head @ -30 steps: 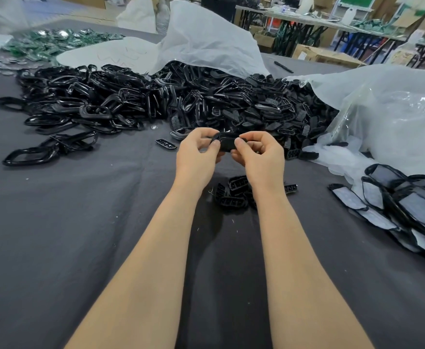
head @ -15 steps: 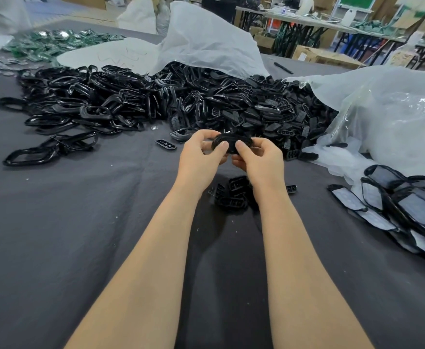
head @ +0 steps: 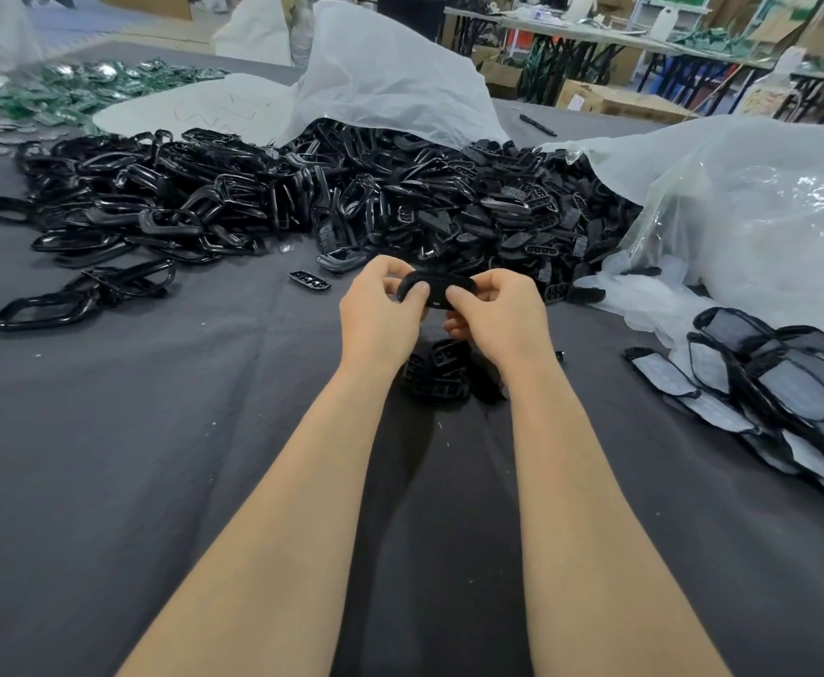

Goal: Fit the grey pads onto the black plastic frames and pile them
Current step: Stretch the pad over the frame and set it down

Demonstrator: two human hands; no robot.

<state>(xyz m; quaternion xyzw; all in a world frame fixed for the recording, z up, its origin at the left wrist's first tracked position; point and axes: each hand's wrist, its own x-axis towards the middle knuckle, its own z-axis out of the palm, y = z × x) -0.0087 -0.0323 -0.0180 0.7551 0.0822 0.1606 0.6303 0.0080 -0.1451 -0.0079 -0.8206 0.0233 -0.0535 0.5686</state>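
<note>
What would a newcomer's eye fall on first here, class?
First, the huge heap of black frames sprawling across the far side of the dark table. Next, the left hand and right hand gripping one black piece at the centre, with grey pads piled at the right edge.

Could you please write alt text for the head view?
The left hand and right hand grip one black frame above a dark table. A heap of black frames lies behind; grey pads lie piled at the right.
</note>
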